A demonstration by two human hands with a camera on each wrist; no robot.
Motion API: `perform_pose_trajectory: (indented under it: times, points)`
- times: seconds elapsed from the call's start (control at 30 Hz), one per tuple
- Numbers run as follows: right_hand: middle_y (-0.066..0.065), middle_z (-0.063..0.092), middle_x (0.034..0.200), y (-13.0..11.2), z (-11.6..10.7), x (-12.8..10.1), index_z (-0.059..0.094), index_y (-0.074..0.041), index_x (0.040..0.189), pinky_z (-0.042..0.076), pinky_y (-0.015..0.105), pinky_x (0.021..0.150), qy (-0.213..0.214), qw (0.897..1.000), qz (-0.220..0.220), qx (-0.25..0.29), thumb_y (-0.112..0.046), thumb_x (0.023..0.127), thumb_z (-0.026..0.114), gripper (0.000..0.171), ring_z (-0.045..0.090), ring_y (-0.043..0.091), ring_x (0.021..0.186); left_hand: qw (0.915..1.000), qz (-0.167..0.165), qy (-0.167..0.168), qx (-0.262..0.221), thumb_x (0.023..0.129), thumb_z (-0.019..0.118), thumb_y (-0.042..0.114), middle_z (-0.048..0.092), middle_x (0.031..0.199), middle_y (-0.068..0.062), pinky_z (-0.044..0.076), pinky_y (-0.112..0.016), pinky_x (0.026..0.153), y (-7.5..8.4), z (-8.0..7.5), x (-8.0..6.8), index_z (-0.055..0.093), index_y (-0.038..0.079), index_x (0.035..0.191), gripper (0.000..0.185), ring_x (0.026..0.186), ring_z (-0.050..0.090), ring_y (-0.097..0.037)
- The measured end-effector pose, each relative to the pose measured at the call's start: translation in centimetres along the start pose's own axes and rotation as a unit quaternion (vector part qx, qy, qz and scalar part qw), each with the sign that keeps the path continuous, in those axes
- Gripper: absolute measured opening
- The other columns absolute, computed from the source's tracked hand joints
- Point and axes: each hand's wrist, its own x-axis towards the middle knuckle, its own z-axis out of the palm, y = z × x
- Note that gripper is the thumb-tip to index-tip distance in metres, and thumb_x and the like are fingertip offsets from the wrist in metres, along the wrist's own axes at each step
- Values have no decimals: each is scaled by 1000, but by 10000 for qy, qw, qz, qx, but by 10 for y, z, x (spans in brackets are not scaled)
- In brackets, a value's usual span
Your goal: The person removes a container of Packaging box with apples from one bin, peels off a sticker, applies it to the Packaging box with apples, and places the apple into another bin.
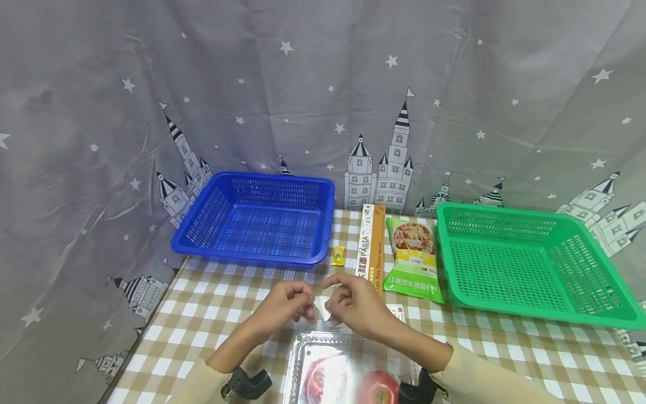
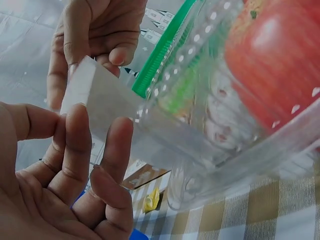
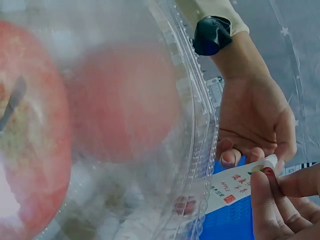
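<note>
Hands [image 1: 287,306] [image 1: 355,306] pinch label [image 1: 322,308] beside clamshell [image 1: 348,365] edge.

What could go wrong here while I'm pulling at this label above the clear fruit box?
1. The paper label is pinched between the left hand and the right hand, so it may tear if they pull unevenly.
2. Both forearms hover over the clear clamshell box holding the red apple at the table's near edge; a bump could knock it off.
</note>
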Motion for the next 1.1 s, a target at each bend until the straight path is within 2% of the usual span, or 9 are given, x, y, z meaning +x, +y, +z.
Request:
perform_pose_trajectory:
  times: [0.2,0.27,0.43,0.5,0.63,0.77,0.93,1.1]
  points:
    - [9,68,83,1,-8,-4,69,2,99,58,36,58,261,9996,13,-50,8,90,59,15,66,23,64,10000,-49,47,-25,94,53,8,65,70,-5,46,-27,59,-3,-5,2,60,-1,85,14,69,69,-22]
    - [9,69,83,1,-12,-6,70,2,100,57,37,57,333,9994,68,-2,6,91,60,14,65,23,63,9999,-113,99,-30,94,52,8,65,71,-5,47,-29,60,-4,-7,3,59,1,83,15,70,69,-22]
    - [15,70,82,5,-25,-14,70,5,103,56,30,56,422,9981,293,350,4,93,60,14,66,22,63,9994,-198,274,18,93,52,6,62,79,-8,55,-38,71,-12,-17,4,57,1,82,13,76,66,-23]
    - [17,71,89,8,-30,-18,69,6,104,55,26,59,491,9970,360,476,3,94,60,15,68,23,65,9991,-155,332,220,93,52,6,60,81,-7,55,-39,71,-17,-22,3,57,0,82,13,77,63,-22]
    - [18,69,104,10,-38,-28,69,7,106,57,29,68,711,9950,398,584,2,94,61,16,70,33,75,9957,4,314,872,92,55,5,60,77,-10,52,-35,69,-26,-32,1,59,-1,79,14,75,60,-24]
    - [17,69,105,12,-44,-39,70,6,105,58,32,74,942,9924,499,617,0,93,64,15,70,33,79,9838,216,336,1750,93,59,9,60,72,-6,47,-30,63,-33,-38,-3,61,4,77,17,68,57,-20]
    - [16,70,105,14,-50,-55,70,6,106,57,33,77,1020,9887,649,890,-5,90,70,20,70,26,82,9625,448,657,2595,93,65,16,58,72,7,46,-28,62,-43,-42,-4,64,15,79,15,66,53,-11]
    - [21,68,108,17,-49,-68,67,12,107,57,35,80,985,9852,566,1282,0,88,68,22,69,21,80,9455,269,1172,3027,92,67,14,56,69,11,45,-30,61,-51,-42,-5,66,20,78,15,64,52,-10]
